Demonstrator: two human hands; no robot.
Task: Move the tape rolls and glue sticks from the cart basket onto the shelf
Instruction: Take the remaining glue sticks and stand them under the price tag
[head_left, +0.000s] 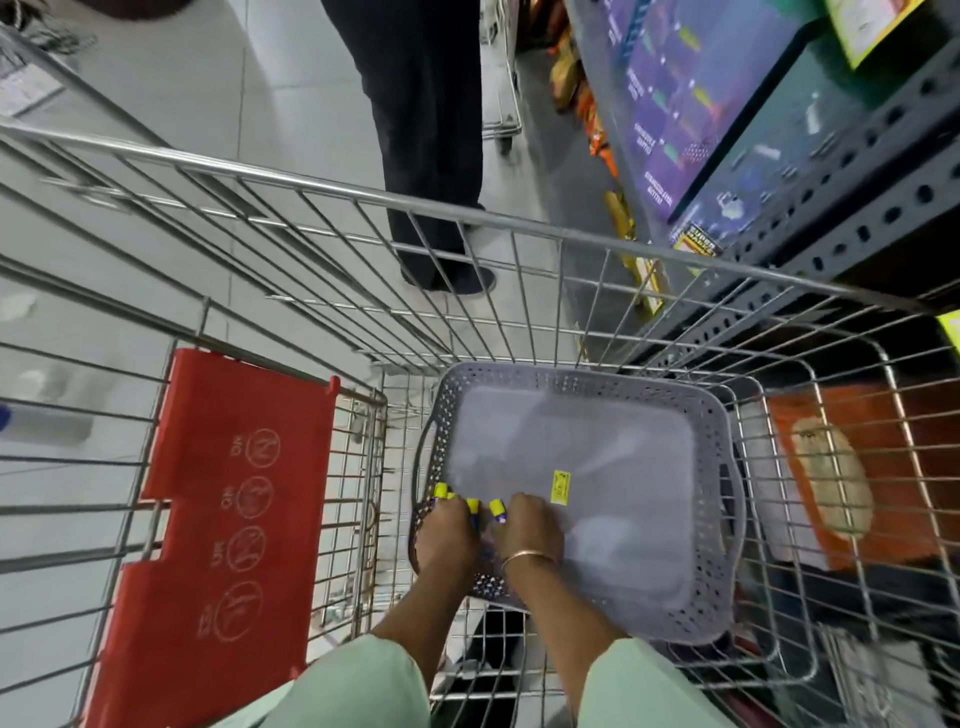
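Your two pale green sleeves (363, 686) sit at the bottom edge of the frame, forearms reaching up into the wire cart (519, 208). Both hands are at the lower left corner of the grey perforated basket (717, 519), which lies in the cart at centre right.

Left hand (447, 535): fingers curled closed around glue sticks (472, 506). Right hand (527, 525): fingers bent down and closed around another stick, a thin bangle (527, 557) at the wrist. The hands are just beside each other, nearly touching.

Count: three yellow caps are visible between and above your fingers, at the basket's lower left. Whether more sticks lie under the hands cannot be told. No tape roll can be made out.

Orientation: the sticks' long axes run roughly bottom to top of the frame, caps pointing toward the top, slightly fanned. Blue bodies show just below the caps.

One yellow label (560, 487) lies on the basket floor, just right of your right hand.

One red child-seat flap (223, 519) occupies the lower left. The grey slotted shelf (831, 218) stands at upper right, stocked with boxes. One other person's dark-trousered legs (431, 145) stand at top centre, beyond the cart. The frame is motion-blurred.
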